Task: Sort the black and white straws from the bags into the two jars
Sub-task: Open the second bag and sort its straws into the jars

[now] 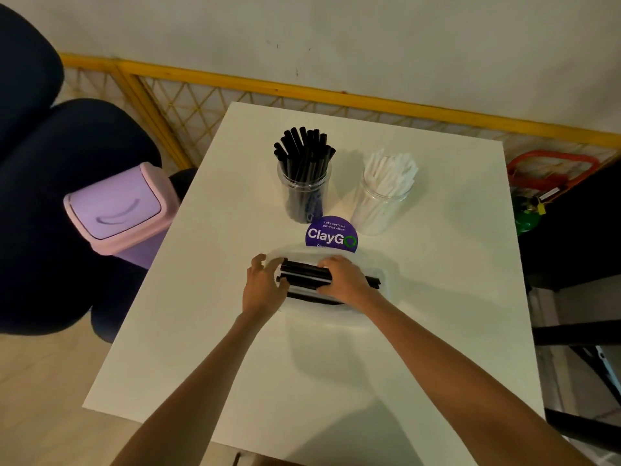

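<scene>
White table (pixel 437 297) is seen from above, backed by a pale wall (pixel 336 35) and a yellow cane fence (pixel 201 95). Toward the far side of the table two clear jars are stood side by side, close but apart. The left jar (pixel 304 196) is packed with upright black straws (pixel 304 149), the right jar (pixel 379 210) with white straws (pixel 391 169). Just in front of the gap between them, a round purple sticker (pixel 331 235) marked "ClayGo" is stuck to the table.

Nearer still, a clear plastic bag (pixel 384 274) is laid flat across the table, its far edge overlapping the sticker's near edge. A bundle of dark straws (pixel 302 274) is seen at the bag, lying crosswise.

The left hand (pixel 265 284) is curled at the bag's left end, where the plastic is gripped. The right hand (pixel 342 277) is wrapped over the middle of the bundle, which is clasped; whether through the plastic or inside it cannot be told.

Left of the table, a lilac bin (pixel 117 213) with a pink rim is set against a dark chair (pixel 50 163).
</scene>
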### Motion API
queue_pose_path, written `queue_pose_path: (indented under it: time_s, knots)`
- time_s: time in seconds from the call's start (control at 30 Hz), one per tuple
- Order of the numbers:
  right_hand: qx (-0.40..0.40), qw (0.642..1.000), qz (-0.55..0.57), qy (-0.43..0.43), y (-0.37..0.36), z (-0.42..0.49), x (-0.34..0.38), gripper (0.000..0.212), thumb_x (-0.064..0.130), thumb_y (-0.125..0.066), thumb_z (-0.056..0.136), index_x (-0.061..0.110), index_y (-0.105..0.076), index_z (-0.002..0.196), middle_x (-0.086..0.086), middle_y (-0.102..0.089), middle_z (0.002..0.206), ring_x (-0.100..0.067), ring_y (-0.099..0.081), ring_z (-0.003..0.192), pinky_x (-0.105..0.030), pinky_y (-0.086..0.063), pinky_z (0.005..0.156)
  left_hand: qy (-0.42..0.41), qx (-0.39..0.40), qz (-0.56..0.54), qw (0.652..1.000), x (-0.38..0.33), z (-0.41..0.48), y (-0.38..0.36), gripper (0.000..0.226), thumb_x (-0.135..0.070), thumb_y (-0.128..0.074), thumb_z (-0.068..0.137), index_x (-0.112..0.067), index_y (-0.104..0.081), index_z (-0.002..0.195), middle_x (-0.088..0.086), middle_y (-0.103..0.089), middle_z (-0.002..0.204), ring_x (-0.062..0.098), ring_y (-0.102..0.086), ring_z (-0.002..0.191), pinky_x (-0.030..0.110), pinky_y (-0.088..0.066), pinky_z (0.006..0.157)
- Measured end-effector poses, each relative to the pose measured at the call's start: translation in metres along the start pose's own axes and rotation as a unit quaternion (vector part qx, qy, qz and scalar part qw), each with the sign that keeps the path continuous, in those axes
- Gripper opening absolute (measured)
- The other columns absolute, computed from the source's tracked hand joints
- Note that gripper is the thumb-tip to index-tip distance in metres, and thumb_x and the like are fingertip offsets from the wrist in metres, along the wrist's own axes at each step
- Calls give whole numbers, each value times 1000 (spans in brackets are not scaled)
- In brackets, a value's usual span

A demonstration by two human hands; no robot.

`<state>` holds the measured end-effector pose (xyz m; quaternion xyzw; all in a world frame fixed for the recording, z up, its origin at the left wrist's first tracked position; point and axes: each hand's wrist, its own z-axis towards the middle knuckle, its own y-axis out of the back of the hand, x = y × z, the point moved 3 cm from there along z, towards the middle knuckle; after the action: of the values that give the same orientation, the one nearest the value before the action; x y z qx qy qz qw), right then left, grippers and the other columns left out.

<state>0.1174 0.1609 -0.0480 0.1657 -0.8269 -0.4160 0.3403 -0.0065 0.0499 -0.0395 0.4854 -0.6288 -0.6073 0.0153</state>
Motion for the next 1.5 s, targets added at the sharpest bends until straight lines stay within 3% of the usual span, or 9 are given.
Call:
queue_pose_path:
  time_s: [0.13, 0.23, 0.6, 0.83, 0.93, 1.03, 1.27, 1.4, 1.5]
  knots:
    - [12, 997, -79, 10, -12, 0, 0, 72, 40, -72, 78, 19, -39, 138, -9, -40, 140, -25, -37, 130, -40, -35, 105, 14, 10, -21, 1000, 5, -1, -2, 48, -10, -57, 87, -15, -47, 133, 8, -34, 141, 29, -53, 112, 32, -48, 88]
    - [-13, 993, -114, 11, -19, -1, -1, 64, 36, -69, 82, 19, -41, 137, -10, -36, 141, -26, -35, 131, -40, -34, 107, 9, 9, -18, 1000, 9, -2, -1, 47, -12, -58, 86, -14, -48, 131, 9, -34, 140, 29, -57, 102, 32, -49, 84]
    - [-15, 990, -140, 19, -28, -1, -1, 52, 28, -65, 85, 11, -45, 131, -9, -43, 131, -25, -42, 123, -35, -40, 100, 7, 9, -18, 1000, 5, -5, 1, 41, -14, -57, 88, -12, -49, 129, 9, -35, 140, 26, -60, 96, 24, -46, 80]
    - [-36, 995, -85, 33, -28, -8, 0, 62, 40, -67, 82, 18, -42, 133, -6, -43, 131, -21, -42, 122, -33, -40, 99, 3, -8, -24, 1000, 7, -7, 4, 37, -12, -55, 89, -11, -51, 126, 9, -36, 139, 25, -59, 99, 22, -44, 80]
    - [-60, 993, -76, 61, -27, -11, 3, 50, 37, -68, 81, 18, -49, 124, -5, -45, 123, -20, -42, 117, -27, -39, 93, 4, -15, -28, 999, 8, -8, 5, 32, -9, -55, 89, -11, -53, 121, 9, -37, 137, 23, -59, 93, 19, -43, 75]
    - [-61, 990, -99, 84, -27, -12, 6, 33, 33, -66, 83, 18, -58, 112, -5, -46, 117, -21, -43, 113, -28, -37, 91, 1, -17, -28, 999, 8, -9, 6, 29, -7, -55, 88, -10, -55, 117, 9, -38, 136, 20, -58, 89, 19, -43, 71]
    - [-18, 984, -154, 84, -33, -10, 13, 46, 34, -61, 88, 16, -52, 130, -10, -42, 128, -25, -44, 118, -34, -38, 98, 1, -6, -24, 1000, 10, -8, 4, 29, -9, -55, 88, -11, -55, 117, 9, -38, 136, 21, -58, 86, 21, -44, 72]
    - [-23, 975, -207, 79, -40, -10, 17, 44, 30, -61, 88, 12, -51, 127, -13, -37, 131, -27, -41, 121, -34, -42, 95, 7, 0, -26, 1000, 11, -8, 2, 31, -9, -54, 88, -11, -53, 120, 8, -37, 135, 16, -53, 76, 21, -42, 70]
    - [-38, 966, -249, 66, -41, -8, 20, 36, 28, -61, 88, 10, -55, 119, -15, -38, 132, -27, -37, 124, -34, -43, 97, 16, 9, -29, 999, 12, -8, 1, 32, -9, -54, 89, -11, -53, 120, 8, -37, 136, 21, -58, 79, 21, -42, 73]
